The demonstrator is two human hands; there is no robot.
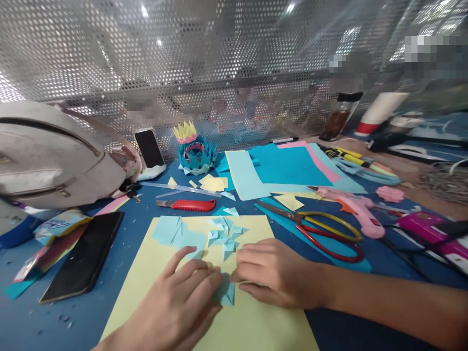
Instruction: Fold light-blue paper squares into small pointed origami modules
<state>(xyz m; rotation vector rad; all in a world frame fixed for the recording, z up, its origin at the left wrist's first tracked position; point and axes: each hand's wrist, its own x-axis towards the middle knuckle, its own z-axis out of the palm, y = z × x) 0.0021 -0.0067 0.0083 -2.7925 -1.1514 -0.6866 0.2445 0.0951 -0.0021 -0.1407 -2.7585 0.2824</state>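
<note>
A small folded piece of light blue paper (227, 291) lies on a large pale yellow sheet (266, 324) in front of me. My left hand (186, 287) bends over its left side, thumb and fingers pressed to the paper, one finger raised. From the right, my right hand (272, 273) meets its edge with fingers closed together; the fingertips partly hide the fold. Just beyond my hands are several small folded light blue paper pieces (223, 237). To their left, flat light blue paper squares (168, 230) overlap on the yellow sheet.
Beyond the sheet lie a red utility knife (193, 204), scissors (321, 229), a pink glue gun (360, 212) and stacked coloured paper (288, 165). A blue paper flower (197, 158) stands near the perforated metal screen (204, 58). Phones (84, 258) and a backpack (54, 156) are left.
</note>
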